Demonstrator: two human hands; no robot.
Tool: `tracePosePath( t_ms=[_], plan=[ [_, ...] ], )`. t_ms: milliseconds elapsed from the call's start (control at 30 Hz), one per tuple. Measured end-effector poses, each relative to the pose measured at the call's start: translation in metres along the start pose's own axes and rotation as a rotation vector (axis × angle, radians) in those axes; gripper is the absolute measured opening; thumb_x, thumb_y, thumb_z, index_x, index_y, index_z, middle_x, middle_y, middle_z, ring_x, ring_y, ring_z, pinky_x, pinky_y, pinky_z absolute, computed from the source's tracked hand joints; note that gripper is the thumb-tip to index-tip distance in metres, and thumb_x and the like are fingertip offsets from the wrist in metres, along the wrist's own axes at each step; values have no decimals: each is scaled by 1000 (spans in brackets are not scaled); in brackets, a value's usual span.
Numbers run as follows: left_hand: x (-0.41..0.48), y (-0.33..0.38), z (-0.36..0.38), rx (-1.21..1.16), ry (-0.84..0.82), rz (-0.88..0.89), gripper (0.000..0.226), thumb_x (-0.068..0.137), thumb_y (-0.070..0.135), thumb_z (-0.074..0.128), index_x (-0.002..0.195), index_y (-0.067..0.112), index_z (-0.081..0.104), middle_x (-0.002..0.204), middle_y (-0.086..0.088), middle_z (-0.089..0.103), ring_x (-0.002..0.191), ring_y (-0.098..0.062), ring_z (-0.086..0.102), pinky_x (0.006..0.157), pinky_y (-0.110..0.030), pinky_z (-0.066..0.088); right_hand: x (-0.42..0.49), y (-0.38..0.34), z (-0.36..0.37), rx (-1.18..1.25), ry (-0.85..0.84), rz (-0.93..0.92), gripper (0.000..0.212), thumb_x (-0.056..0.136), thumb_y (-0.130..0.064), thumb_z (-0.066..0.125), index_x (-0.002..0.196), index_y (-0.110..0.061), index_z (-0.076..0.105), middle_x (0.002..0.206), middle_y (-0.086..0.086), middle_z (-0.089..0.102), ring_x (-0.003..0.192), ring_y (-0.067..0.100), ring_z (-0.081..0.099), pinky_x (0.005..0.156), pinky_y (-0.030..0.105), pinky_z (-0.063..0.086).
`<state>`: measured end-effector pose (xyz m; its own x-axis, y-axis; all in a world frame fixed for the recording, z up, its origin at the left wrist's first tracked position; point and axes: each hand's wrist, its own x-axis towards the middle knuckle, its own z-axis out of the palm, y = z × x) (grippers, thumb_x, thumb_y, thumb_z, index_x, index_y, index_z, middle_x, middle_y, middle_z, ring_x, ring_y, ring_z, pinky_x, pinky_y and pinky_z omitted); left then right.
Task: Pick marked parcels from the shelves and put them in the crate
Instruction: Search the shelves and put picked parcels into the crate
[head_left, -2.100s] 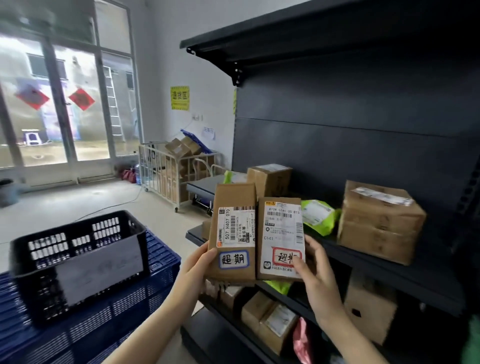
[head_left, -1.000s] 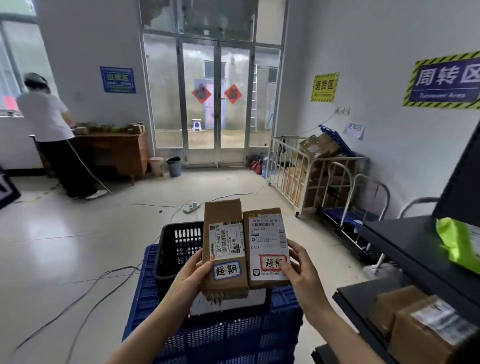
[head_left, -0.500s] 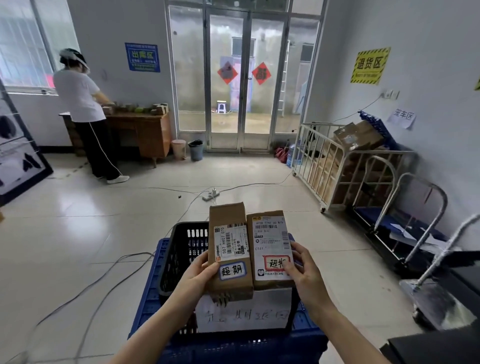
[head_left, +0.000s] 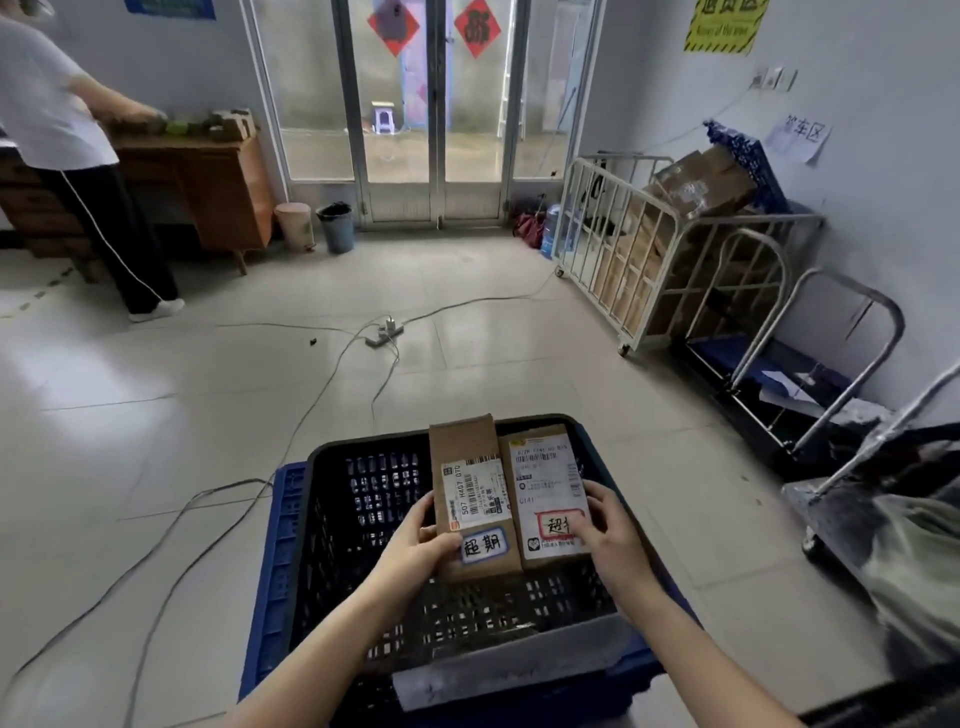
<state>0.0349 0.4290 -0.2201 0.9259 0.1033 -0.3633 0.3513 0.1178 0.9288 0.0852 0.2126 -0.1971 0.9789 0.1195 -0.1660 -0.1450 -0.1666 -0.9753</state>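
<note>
I hold two brown cardboard parcels side by side over the open black crate (head_left: 332, 467). My left hand (head_left: 415, 551) grips the left parcel (head_left: 470, 467), which carries a blue-bordered handwritten sticker. My right hand (head_left: 605, 530) grips the right parcel (head_left: 545, 483), which has a white shipping label and a red-bordered sticker partly under my thumb. Both parcels hang inside the crate's rim, tilted toward me. The black crate rests on a blue crate (head_left: 278, 561). What lies on the crate's floor is hard to make out.
Cables (head_left: 332, 374) and a power strip (head_left: 387, 330) cross the tiled floor ahead. A white cage trolley (head_left: 623, 249) with boxes and two metal hand carts (head_left: 831, 364) stand at right. A person (head_left: 62, 130) stands at a wooden desk (head_left: 218, 182), far left.
I have turned from the shelf to the crate. My head has tipped down and both hands have lowered the two parcels from above the crate to within its rim.
</note>
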Motion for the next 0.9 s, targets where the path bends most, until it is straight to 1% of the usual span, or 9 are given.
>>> tracePosePath(
  t_ms=[100,233,367,433,533,600,667,767,900],
  plan=[
    [28,-18,-1,-9,7,-70,68,89,7,58,146,22,24,120,-12,61,103,-27,65,96,-45,50,26,22,4,-40,-6,58,33,92,-10,52,121,-26,44,117,-1,55,92,8,62,62,16,53],
    [65,-43,2,0,43,-147,61,92,15,57,145,21,27,120,-11,62,103,-24,65,95,-44,51,59,54,5,-111,-32,142,36,92,-8,52,122,-26,42,117,-1,57,93,6,60,67,17,51],
    [97,-69,10,-4,61,-265,60,91,11,58,143,20,28,116,-10,61,104,-25,64,93,-41,52,93,89,4,-189,-97,256,49,90,-2,52,134,-18,39,99,-14,58,91,2,59,69,18,50],
    [119,-84,15,23,86,-322,65,90,10,60,145,17,27,119,-12,59,107,-26,62,97,-44,50,115,108,4,-231,-123,310,50,89,-1,53,133,-19,40,98,-14,60,91,2,59,71,18,50],
    [148,-104,23,22,116,-414,69,89,9,60,148,17,23,127,-16,56,111,-28,60,98,-44,49,144,136,5,-258,-132,394,50,87,1,54,132,-17,41,109,-2,64,97,11,62,87,34,53],
    [164,-115,27,15,137,-463,69,90,9,59,147,17,22,130,-16,54,112,-28,59,97,-42,49,161,155,6,-284,-145,443,52,86,3,54,133,-15,39,117,3,62,102,16,60,93,37,50],
    [180,-126,30,10,150,-494,68,89,8,59,147,17,23,127,-16,55,110,-29,60,96,-41,50,176,172,8,-295,-162,480,52,86,4,54,133,-13,38,120,5,61,102,16,59,91,33,50],
    [196,-139,33,31,164,-530,65,90,6,58,145,17,26,123,-16,57,107,-29,61,92,-37,51,194,193,13,-334,-178,499,47,84,4,57,126,-12,43,113,3,63,93,13,57,78,22,45],
    [211,-153,40,49,168,-570,70,89,4,59,147,15,21,132,-15,53,108,-25,59,88,-35,52,207,215,15,-410,-202,507,52,82,2,61,128,-10,42,110,0,61,94,12,57,67,11,42]
  ],
)
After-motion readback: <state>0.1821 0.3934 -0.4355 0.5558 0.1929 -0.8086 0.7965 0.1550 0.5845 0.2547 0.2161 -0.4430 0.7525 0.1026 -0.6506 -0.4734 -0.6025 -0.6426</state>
